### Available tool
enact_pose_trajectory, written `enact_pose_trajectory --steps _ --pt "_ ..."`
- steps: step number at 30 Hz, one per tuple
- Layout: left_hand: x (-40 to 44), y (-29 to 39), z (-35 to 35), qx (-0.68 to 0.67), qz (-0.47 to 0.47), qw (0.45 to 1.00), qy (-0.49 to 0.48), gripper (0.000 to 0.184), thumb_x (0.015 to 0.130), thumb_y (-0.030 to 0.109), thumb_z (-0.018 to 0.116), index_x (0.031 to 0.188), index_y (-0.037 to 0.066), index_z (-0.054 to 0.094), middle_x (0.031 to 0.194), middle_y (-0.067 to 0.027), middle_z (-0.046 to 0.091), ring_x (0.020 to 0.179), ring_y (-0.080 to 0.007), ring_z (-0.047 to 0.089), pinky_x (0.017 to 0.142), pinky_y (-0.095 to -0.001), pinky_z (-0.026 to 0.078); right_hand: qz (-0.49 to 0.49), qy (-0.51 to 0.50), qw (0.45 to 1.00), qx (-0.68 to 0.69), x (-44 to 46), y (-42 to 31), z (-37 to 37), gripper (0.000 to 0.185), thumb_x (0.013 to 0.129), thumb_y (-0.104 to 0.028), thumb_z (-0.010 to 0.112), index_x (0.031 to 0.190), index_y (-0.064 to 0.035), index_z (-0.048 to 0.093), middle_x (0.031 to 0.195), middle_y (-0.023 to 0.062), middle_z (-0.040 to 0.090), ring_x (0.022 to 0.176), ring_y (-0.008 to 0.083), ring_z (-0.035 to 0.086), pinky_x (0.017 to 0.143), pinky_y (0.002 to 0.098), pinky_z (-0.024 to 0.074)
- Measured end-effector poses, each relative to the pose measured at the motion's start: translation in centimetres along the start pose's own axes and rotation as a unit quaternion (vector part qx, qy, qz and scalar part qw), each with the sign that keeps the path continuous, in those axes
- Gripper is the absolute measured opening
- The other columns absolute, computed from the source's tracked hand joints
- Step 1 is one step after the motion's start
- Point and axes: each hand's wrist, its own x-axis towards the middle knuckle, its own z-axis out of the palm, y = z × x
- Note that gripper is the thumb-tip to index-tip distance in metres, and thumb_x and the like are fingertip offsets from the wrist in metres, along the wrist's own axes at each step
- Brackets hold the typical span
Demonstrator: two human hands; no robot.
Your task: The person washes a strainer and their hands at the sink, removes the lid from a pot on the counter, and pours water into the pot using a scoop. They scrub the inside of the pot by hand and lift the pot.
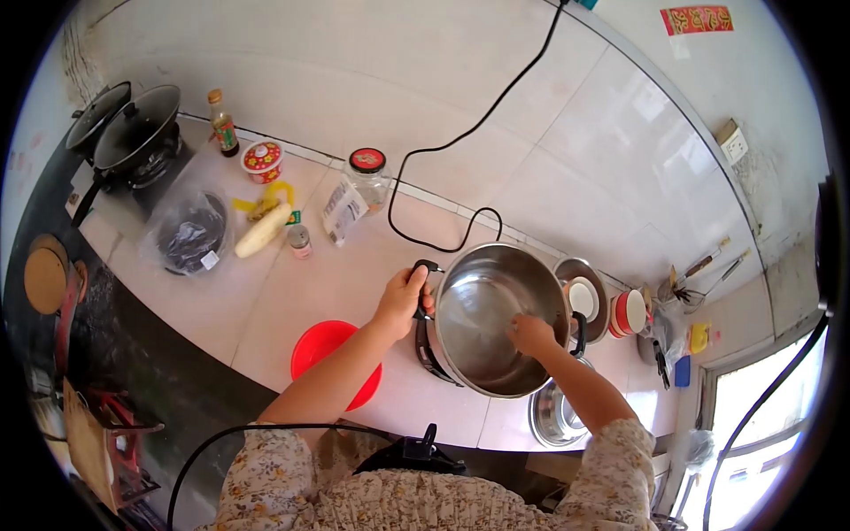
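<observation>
A large stainless steel pot point(474, 310) with black side handles stands tilted toward me on a dark-sided appliance point(434, 358), mostly hidden beneath it. My left hand point(409, 301) is wrapped round the pot's left handle point(426, 288). My right hand point(533, 335) reaches over the rim into the pot, its fingers curled in near the inner wall. Whatever those fingers hold, if anything, is hidden. A red plastic bowl point(320, 347) sits partly under my left forearm. By my right forearm lies a shiny metal lid point(551, 416).
Behind the pot are a metal basin point(596, 292) with a white bowl and red-and-white bowls point(629, 312). A glass jar point(367, 175), a small shaker point(300, 241), a pale peeled-looking vegetable point(263, 232) and a bagged black pan point(190, 232) lie leftward. A black cable point(416, 152) trails down the wall.
</observation>
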Motion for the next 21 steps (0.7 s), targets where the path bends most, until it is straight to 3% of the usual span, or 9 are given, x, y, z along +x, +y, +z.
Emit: enact_pose_trajectory --steps 2,5,8,14,15,16,18,19,21 --pt "-0.1 0.4 0.1 0.006 -0.017 1.0 0.003 0.025 0.087 0.028 0.053 0.081 0.005 0.044 0.064 -0.0025 0.046 0.048 -0.0112 0.045 0.043 -0.0268 0.04 -0.36 -0.244 0.845 -0.312 12.3 10.7 15.8 0.021 0.074 -0.025 0.056 0.084 -0.0069 0.062 0.069 0.0095 0.062 0.067 0.0304 0.06 0.061 0.037 0.0482" --pt "-0.5 0.3 0.4 0.012 -0.007 1.0 0.01 0.024 0.087 0.028 0.053 0.08 0.006 0.044 0.063 -0.0018 0.044 0.046 -0.0099 0.041 0.042 -0.0266 0.039 -0.159 -0.524 0.812 0.199 3.4 -2.1 6.4 0.019 0.076 -0.021 0.052 0.079 -0.0049 0.063 0.07 0.0123 0.061 0.064 0.028 0.06 0.06 0.0363 0.0479" --pt "0.0 0.4 0.4 0.016 0.001 1.0 0.019 0.022 0.087 0.026 0.051 0.082 0.006 0.044 0.063 -0.0014 0.043 0.044 -0.0087 0.039 0.041 -0.0265 0.039 -0.388 -0.262 0.881 -0.064 1.2 -11.5 -0.2 0.021 0.077 -0.014 0.049 0.087 0.0015 0.059 0.08 0.0153 0.062 0.07 0.0261 0.059 0.064 0.0381 0.0468" --pt "-0.4 1.0 0.6 0.077 0.0 0.997 0.009 0.021 0.089 0.025 0.049 0.086 0.004 0.043 0.063 -0.0016 0.043 0.044 -0.0088 0.037 0.041 -0.0267 0.039 -0.123 0.002 0.992 -0.023 13.2 0.0 -5.7 0.022 0.072 -0.021 0.057 0.084 -0.0034 0.063 0.082 0.0192 0.061 0.077 0.0346 0.059 0.068 0.0401 0.0475" --pt "-0.5 0.8 0.6 0.061 -0.001 0.998 0.014 0.021 0.089 0.024 0.048 0.087 0.004 0.043 0.063 -0.0017 0.043 0.044 -0.0088 0.037 0.041 -0.0264 0.039 -0.286 -0.049 0.931 -0.22 13.7 5.7 -3.2 0.024 0.062 -0.019 0.064 0.079 -0.0026 0.063 0.075 0.0189 0.061 0.075 0.0321 0.06 0.065 0.0396 0.0483" --pt "-0.5 0.7 0.6 0.045 -0.003 0.999 0.02 0.021 0.089 0.024 0.048 0.087 0.004 0.043 0.064 -0.0018 0.043 0.044 -0.0088 0.037 0.041 -0.0261 0.039 -0.111 -0.236 0.926 -0.274 9.3 4.0 -4.8 0.027 0.053 -0.016 0.067 0.076 -0.0017 0.063 0.077 0.0178 0.061 0.076 0.0281 0.061 0.064 0.0386 0.049" --pt "-0.6 0.5 0.8 0.04 0.015 0.999 0.027 0.021 0.089 0.024 0.048 0.088 0.003 0.043 0.063 -0.0019 0.043 0.044 -0.0088 0.037 0.041 -0.0261 0.039 -0.141 -0.168 0.939 -0.266 1.5 4.4 -1.5 0.016 0.066 -0.012 0.058 0.079 -0.0043 0.064 0.084 0.0189 0.061 0.081 0.027 0.061 0.067 0.0385 0.0496" --pt "-0.8 0.4 0.9 0.044 0.031 0.998 0.03 0.021 0.089 0.024 0.048 0.088 0.003 0.043 0.063 -0.0019 0.044 0.044 -0.0088 0.038 0.041 -0.026 0.039 -0.314 -0.287 0.852 -0.305 -0.4 4.2 0.5 0.017 0.075 -0.014 0.05 0.08 -0.006 0.064 0.086 0.0194 0.061 0.082 0.0303 0.061 0.069 0.0404 0.0492" --pt "-0.7 0.1 0.9 0.046 0.028 0.998 0.034 0.022 0.089 0.024 0.048 0.088 0.003 0.043 0.062 -0.002 0.044 0.044 -0.0089 0.038 0.041 -0.0262 0.038 -0.26 -0.314 0.89 -0.205 -4.5 -3.2 0.3 0.023 0.078 -0.018 0.045 0.08 -0.0042 0.063 0.089 0.018 0.061 0.083 0.0337 0.059 0.072 0.0417 0.048"
